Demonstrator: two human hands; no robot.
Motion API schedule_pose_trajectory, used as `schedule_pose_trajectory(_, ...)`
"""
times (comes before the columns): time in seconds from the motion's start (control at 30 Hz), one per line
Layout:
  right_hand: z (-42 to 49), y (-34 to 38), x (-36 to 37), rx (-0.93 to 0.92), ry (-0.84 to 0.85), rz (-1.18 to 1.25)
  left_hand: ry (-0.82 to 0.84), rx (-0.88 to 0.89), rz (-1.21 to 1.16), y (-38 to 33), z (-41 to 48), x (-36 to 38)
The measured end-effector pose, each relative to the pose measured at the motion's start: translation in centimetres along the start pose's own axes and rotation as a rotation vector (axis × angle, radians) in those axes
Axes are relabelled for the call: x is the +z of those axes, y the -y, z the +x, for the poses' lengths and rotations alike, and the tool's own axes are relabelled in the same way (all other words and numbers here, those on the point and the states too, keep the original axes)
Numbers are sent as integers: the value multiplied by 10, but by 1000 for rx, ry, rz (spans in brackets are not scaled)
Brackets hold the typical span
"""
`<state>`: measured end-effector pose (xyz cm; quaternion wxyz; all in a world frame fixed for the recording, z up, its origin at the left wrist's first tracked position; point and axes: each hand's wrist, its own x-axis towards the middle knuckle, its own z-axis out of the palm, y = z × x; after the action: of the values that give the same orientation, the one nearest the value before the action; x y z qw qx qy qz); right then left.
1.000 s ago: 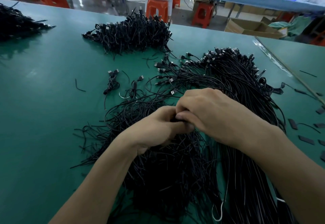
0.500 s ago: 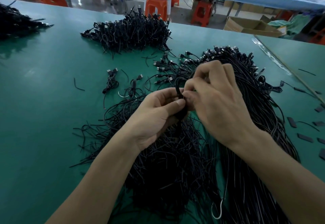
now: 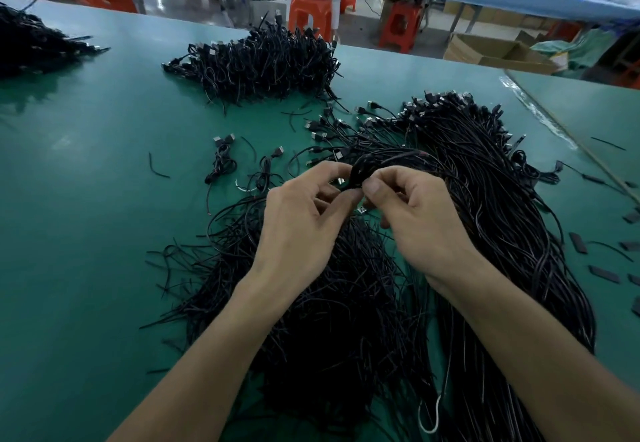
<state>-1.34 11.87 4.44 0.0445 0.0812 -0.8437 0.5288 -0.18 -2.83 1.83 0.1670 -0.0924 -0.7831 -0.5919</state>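
Smooth green tabletop, coiled black cable

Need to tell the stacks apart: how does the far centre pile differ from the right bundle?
The far centre pile is a heap of short coiled cables; the right bundle lies stretched out long and straight. The far centre pile sits far across the table; the right bundle runs to the near edge, plugs clustered at its far end. Both are black cables.
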Motion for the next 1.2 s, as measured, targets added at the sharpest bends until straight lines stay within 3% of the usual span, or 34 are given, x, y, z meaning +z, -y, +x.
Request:
schedule_pose_trajectory(0.2, -3, 2, -1, 27, 59, 135, 21, 61, 9, -3, 1, 0)
schedule_pose_trajectory(0.3, -5, 4, -2, 77, 87, 196, -1, 45, -168, -6, 3, 0)
schedule_pose_trajectory(0.5, -5, 13, -10, 1, 109, 180, 5, 86, -382, -9, 2, -1)
schedule_pose_trajectory(0.6, -6, 12, -12, 3, 98, 189, -3, 97, -294, -7, 3, -1)
schedule_pose_trajectory(0.73, -6, 11, -13, 21, 80, 152, -71, 299, -8, -4, 0, 1)
schedule_pose_trajectory(0.9, -2, 8, -18, 0, 5, 163, -28, 425, 118, -1, -2, 6)
schedule_pose_trajectory(1.03, -3, 9, -17, -105, -17, 97, 71, 294, 158, -1, -5, 9)
schedule_pose_trajectory(1.2, -9, 13, -13, -247, -5, -77, 174, 53, -87, -7, -4, 5)
